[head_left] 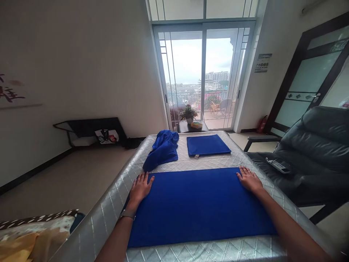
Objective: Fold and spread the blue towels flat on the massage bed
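A blue cloth (pixel 196 207) lies spread flat across the silvery quilted mattress (pixel 207 251). My left hand (pixel 141 189) rests palm down on its far left corner, fingers extended and slightly apart. On the far right corner my right hand (pixel 248 179) lies the same way, fingers stretched out. Beyond the spread cloth, to the right, is a neatly folded blue cloth (pixel 208 145) with a small white tag at its near edge. To the left of that sits a crumpled blue cloth (pixel 164 148), its lower end close to my left fingertips.
A dark leather armchair (pixel 313 156) stands at the right, with a remote or handset (pixel 278 166) on its seat. Behind the mattress is a small table with a potted plant (pixel 189 113) before glass sliding doors. Patterned bedding (pixel 35 236) fills the lower left; a black rack (pixel 92 131) stands by the wall.
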Available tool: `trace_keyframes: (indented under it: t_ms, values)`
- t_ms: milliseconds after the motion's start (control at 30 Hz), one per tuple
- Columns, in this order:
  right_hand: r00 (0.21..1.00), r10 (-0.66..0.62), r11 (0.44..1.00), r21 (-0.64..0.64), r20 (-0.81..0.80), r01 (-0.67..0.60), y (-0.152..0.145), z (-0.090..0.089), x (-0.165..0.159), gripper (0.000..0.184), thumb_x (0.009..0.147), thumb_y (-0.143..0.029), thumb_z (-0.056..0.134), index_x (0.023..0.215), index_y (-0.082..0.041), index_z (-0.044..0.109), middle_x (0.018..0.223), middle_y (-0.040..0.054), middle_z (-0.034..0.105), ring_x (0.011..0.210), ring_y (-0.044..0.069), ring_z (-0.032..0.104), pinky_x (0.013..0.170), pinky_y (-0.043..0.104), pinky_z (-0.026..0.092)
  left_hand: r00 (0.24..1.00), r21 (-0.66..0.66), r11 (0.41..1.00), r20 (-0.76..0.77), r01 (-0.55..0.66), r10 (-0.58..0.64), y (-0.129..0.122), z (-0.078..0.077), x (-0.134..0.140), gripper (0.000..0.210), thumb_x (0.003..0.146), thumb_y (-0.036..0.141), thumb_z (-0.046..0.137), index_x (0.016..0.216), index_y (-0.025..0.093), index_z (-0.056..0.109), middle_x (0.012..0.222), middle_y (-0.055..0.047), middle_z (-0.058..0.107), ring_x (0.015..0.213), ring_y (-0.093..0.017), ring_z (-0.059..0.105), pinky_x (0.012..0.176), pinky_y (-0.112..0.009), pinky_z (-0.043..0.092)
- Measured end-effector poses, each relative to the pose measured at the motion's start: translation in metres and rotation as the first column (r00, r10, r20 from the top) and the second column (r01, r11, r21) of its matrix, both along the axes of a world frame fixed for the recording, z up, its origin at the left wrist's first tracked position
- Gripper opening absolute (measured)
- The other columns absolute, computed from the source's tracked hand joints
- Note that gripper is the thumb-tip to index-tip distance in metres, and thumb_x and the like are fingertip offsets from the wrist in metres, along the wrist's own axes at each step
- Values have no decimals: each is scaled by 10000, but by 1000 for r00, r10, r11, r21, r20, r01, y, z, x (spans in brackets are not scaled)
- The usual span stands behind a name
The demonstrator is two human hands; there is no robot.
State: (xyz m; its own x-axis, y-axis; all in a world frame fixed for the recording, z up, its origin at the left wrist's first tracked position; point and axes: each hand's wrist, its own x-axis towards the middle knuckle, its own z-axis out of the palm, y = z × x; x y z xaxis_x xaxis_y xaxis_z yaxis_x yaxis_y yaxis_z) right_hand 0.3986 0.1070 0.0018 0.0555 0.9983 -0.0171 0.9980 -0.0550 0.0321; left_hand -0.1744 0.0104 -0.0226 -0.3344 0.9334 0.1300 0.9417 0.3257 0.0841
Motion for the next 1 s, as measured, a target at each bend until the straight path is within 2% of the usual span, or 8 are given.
trace_keyframes:
  t_ms: [100,167,300,400,467,633,833,1000]
  values:
    - [997,4,995,94,77,-12,-9,16,-33,596,984,-231,244,1534,-52,387,1617,157,324,1509,284,252,1230,488,154,1000,21,1000,4,-5,4,0,0,3,756,1011,593,210,1563,89,319,1631,-161,311,1519,-300,256,1242,-489,177]
    - [990,120,980,153,67,-129,-22,24,-73,596,959,-164,245,1516,-33,413,1602,172,344,1504,272,270,1234,467,141,1000,39,999,1,0,0,0,-2,2,748,1011,584,228,1558,83,329,1627,-168,318,1515,-305,265,1238,-493,188]
    - [873,465,885,99,-147,-455,-51,24,-170,625,1021,-354,213,1565,-67,323,1628,119,305,1520,220,227,1242,395,145,1000,52,998,1,18,-18,1,-4,-1,739,1010,581,239,1550,88,352,1614,-170,343,1503,-315,292,1223,-520,222]
    - [788,543,832,60,-291,-551,-62,15,-218,701,1031,-500,135,1592,-97,253,1658,79,226,1536,195,156,1249,387,122,1000,52,998,10,18,-19,1,-5,-3,732,1011,581,229,1550,102,355,1612,-162,349,1499,-305,306,1222,-519,229]
    - [783,537,831,40,-314,-555,-62,10,-224,727,1026,-539,112,1598,-107,231,1666,72,193,1542,192,123,1253,397,96,1000,54,998,10,14,-15,0,-4,-3,730,1011,580,229,1552,106,352,1614,-158,348,1501,-296,304,1226,-509,224]
    - [847,474,873,0,-239,-489,-38,2,-152,714,1021,-540,115,1602,-140,228,1669,47,188,1541,181,115,1255,407,85,1000,31,999,9,11,-12,0,-3,-2,737,1009,579,236,1557,98,334,1624,-151,330,1516,-294,266,1234,-505,202]
    - [987,140,990,10,-79,-140,-5,-14,-3,705,1005,-471,211,1596,-88,236,1663,91,217,1533,229,172,1248,430,143,1000,29,1000,-2,3,-3,0,-2,1,726,1010,569,257,1556,99,341,1605,-177,361,1504,-311,293,1222,-526,221]
    - [997,65,997,40,-47,-63,2,-23,30,701,1014,-447,170,1593,-56,224,1665,98,213,1531,231,187,1246,421,166,1000,-53,999,-16,1,-2,-1,9,1,703,1018,517,283,1567,77,303,1622,-197,307,1514,-319,262,1229,-514,199]
